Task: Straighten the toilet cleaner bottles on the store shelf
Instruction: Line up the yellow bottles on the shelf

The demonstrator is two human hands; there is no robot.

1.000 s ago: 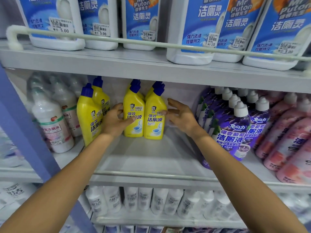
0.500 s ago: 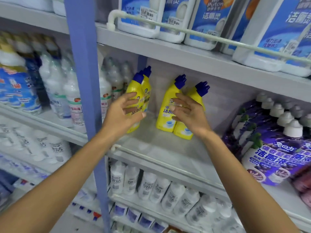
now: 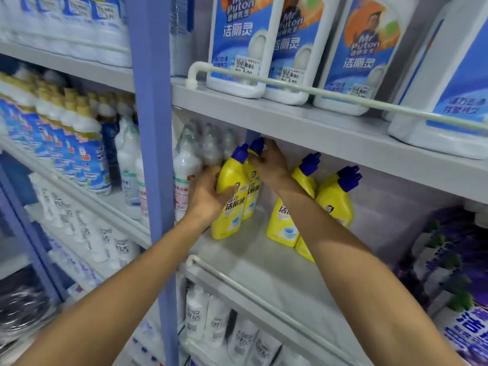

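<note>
Several yellow toilet cleaner bottles with blue caps stand on the grey middle shelf [image 3: 264, 262]. My left hand [image 3: 204, 192] grips the body of the front left bottle [image 3: 232, 204]. My right hand [image 3: 269, 162] reaches past it and holds the neck of the bottle behind [image 3: 254, 191], just under its blue cap. Two more yellow bottles, one [image 3: 287, 215] beside the other [image 3: 335, 199], lean to the right of my right forearm, which partly hides them.
A blue upright post [image 3: 155, 154] stands left of the yellow bottles, with white bottles [image 3: 184, 165] packed beside it. Big white and blue jugs [image 3: 237, 46] sit on the shelf above behind a rail. Purple bottles [image 3: 449, 260] crowd the right end.
The view has swung left. My left hand has closed round the front left bottle. My right hand left the two right bottles and moved left onto the rear left bottle's neck.
</note>
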